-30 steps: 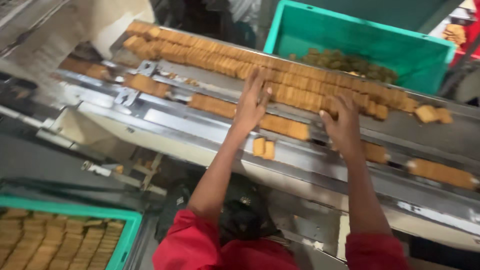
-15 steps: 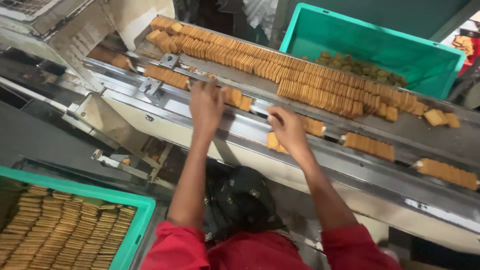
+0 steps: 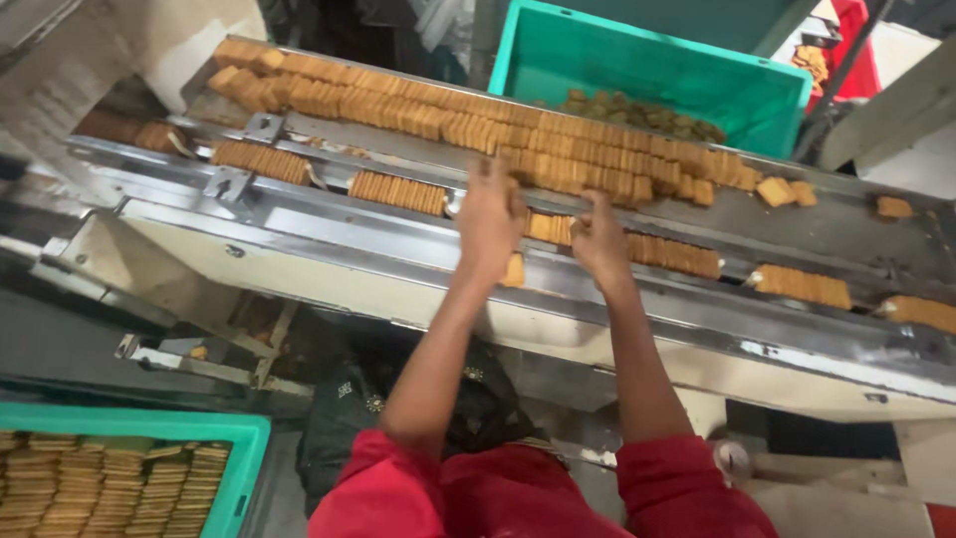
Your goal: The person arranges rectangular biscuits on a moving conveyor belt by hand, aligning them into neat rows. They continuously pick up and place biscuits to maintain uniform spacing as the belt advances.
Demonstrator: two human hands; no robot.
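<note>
Both my hands reach over a metal conveyor (image 3: 329, 224) that carries rows of tan biscuits standing on edge. My left hand (image 3: 488, 221) rests on the near lane with fingers spread, touching a short stack of biscuits (image 3: 545, 227) that lies between the hands. My right hand (image 3: 600, 237) presses against the same stack from the right, fingers curled. A long wide band of biscuits (image 3: 468, 125) runs along the far lane. More short stacks (image 3: 398, 191) sit on the near lane to the left, and others (image 3: 802, 285) to the right.
A green crate (image 3: 647, 70) with darker broken biscuits stands behind the conveyor. Another green crate (image 3: 244, 448) filled with stacked biscuits sits at the lower left. The metal machine frame (image 3: 199, 259) runs below the belt. My red sleeves fill the bottom edge.
The view has shifted along the belt. My hands have drawn closer together and now close on a short stack on the near lane.
</note>
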